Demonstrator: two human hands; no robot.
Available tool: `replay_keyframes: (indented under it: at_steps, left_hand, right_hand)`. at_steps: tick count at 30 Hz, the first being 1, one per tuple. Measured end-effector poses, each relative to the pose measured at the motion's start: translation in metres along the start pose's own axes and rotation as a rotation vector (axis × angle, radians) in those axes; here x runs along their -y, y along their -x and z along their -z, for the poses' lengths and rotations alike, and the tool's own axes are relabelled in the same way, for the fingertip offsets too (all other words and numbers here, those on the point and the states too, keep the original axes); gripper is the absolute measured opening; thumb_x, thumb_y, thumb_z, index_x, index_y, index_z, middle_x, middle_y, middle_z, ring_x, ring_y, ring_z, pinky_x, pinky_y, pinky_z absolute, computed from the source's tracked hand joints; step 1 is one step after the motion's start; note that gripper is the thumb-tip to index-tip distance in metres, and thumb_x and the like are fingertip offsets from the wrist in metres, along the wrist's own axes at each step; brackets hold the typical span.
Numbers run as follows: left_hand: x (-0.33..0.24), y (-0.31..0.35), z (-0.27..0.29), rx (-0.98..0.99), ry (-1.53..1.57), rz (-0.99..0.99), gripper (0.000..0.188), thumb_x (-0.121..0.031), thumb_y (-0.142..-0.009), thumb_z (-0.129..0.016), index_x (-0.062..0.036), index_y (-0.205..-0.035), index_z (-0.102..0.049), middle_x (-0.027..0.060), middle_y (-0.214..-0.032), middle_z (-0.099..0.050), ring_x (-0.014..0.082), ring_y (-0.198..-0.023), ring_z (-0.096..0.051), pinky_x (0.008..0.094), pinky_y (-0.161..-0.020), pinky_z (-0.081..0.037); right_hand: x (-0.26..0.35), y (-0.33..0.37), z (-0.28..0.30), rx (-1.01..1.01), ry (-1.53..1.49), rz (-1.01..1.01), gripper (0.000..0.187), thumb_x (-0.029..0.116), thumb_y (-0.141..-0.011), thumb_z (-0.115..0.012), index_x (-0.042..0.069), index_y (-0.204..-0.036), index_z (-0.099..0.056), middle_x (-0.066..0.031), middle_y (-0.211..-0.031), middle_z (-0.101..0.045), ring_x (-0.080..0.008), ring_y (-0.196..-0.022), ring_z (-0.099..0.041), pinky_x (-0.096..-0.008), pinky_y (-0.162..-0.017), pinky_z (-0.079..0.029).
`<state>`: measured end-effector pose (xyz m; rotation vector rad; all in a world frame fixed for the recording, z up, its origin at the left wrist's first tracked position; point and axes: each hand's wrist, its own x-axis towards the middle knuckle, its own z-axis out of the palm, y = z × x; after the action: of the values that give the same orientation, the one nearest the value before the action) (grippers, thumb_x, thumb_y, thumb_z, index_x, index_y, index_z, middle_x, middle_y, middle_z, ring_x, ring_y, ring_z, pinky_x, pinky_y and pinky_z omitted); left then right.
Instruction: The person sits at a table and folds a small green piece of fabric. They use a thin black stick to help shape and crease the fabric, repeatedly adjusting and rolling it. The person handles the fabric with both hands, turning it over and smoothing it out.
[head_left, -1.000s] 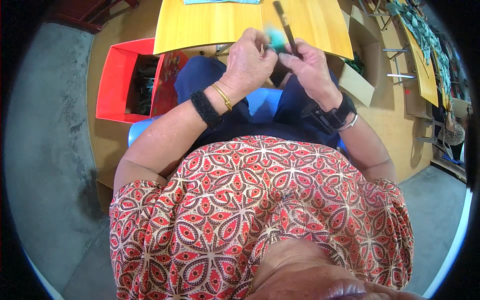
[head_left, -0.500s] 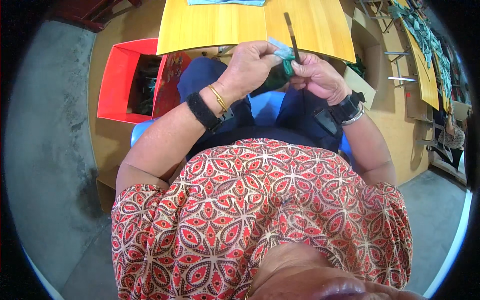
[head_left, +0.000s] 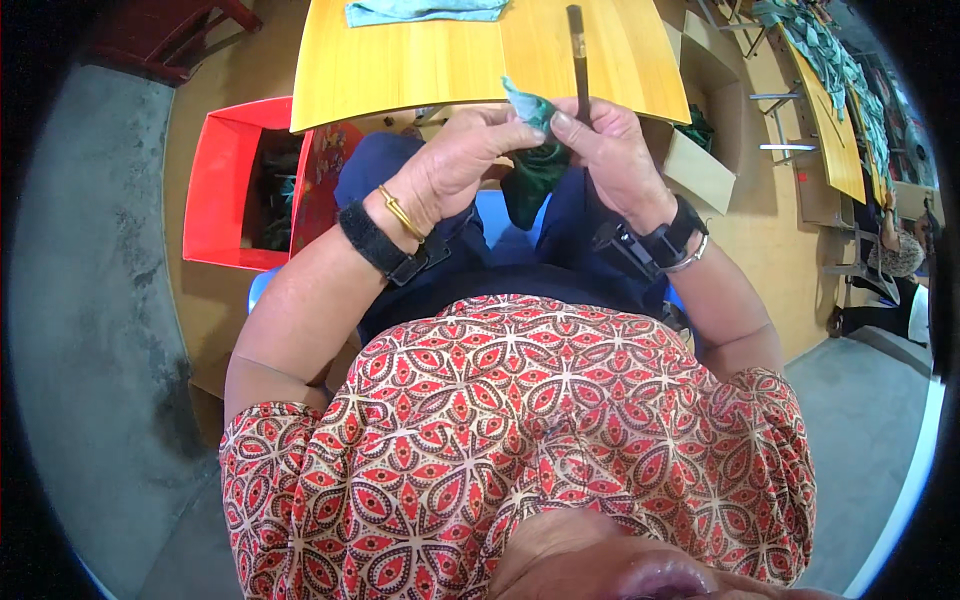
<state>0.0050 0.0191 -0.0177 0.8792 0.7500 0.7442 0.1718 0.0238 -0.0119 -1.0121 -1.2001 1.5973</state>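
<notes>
Between my hands, over my lap, is a piece of green cloth [head_left: 537, 178], gathered and folded. Its pale blue-green tip points up and its dark green end hangs down. My left hand [head_left: 455, 160] pinches the cloth from the left, thumb on top. From the other side, my right hand [head_left: 622, 160] presses its thumb against the cloth's edge. A slim dark stick-like tool [head_left: 579, 60] with a paler band stands up from the right hand's fingers; its lower end is hidden, and its exact kind cannot be made out.
A yellow wooden table [head_left: 400, 60] stands just ahead, with a folded light blue cloth [head_left: 428, 9] at its far edge. At left sits a red box [head_left: 215, 190]; at right, an open cardboard box [head_left: 705, 180]. Another table with piled green cloths [head_left: 830, 60] and a person [head_left: 900, 255] are farther right.
The cloth has been turned and spread, so more of its dark green part shows. My hands have lowered slightly; the stick tool stays in the right hand, now more upright.
</notes>
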Motion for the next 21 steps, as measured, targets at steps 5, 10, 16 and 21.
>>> replay_keyframes:
  at_steps: [5, 10, 16, 21]
  left_hand:
    - [0.008, -0.004, -0.01, -0.349, -0.438, -0.263, 0.015, -0.01, -0.075, -0.054, 0.0038, -0.081, -0.055, 0.0057, -0.071, -0.056, 0.0082, -0.063, -0.052, 0.0212, -0.057, -0.042]
    - [0.012, -0.002, -0.016, -0.532, -0.636, -0.413, 0.015, -0.008, -0.073, -0.054, 0.0065, -0.077, -0.054, 0.0079, -0.069, -0.057, 0.0091, -0.062, -0.052, 0.0222, -0.057, -0.044]
    - [0.008, 0.005, -0.017, -0.442, -0.65, -0.465, 0.014, -0.006, -0.074, -0.054, 0.0071, -0.081, -0.055, 0.0085, -0.073, -0.059, 0.0095, -0.065, -0.053, 0.0231, -0.06, -0.044]
    - [0.021, -0.004, -0.009, -0.313, -0.636, -0.506, 0.014, -0.003, -0.075, -0.05, 0.0069, -0.082, -0.056, 0.0093, -0.072, -0.06, 0.0106, -0.064, -0.054, 0.0237, -0.06, -0.045]
  right_hand:
    - [-0.002, 0.005, -0.001, -0.083, 0.031, 0.062, 0.007, 0.008, -0.079, -0.056, 0.002, -0.08, -0.058, 0.0024, -0.065, -0.052, -0.0025, -0.051, -0.042, -0.0163, -0.044, -0.033]
    - [0.007, 0.013, -0.006, -0.016, -0.074, 0.0, 0.007, 0.01, -0.08, -0.056, 0.004, -0.079, -0.056, 0.0042, -0.063, -0.048, -0.0022, -0.048, -0.037, -0.0155, -0.043, -0.029]
    - [0.012, 0.013, 0.014, 0.395, -0.325, -0.312, 0.009, 0.016, -0.083, -0.053, 0.007, -0.085, -0.053, 0.0052, -0.064, -0.042, -0.0021, -0.047, -0.03, -0.0145, -0.041, -0.023]
    - [0.016, 0.01, 0.017, 0.528, -0.407, -0.404, 0.014, 0.021, -0.084, -0.05, 0.008, -0.09, -0.051, 0.0044, -0.064, -0.042, -0.0021, -0.045, -0.027, -0.0147, -0.04, -0.02]
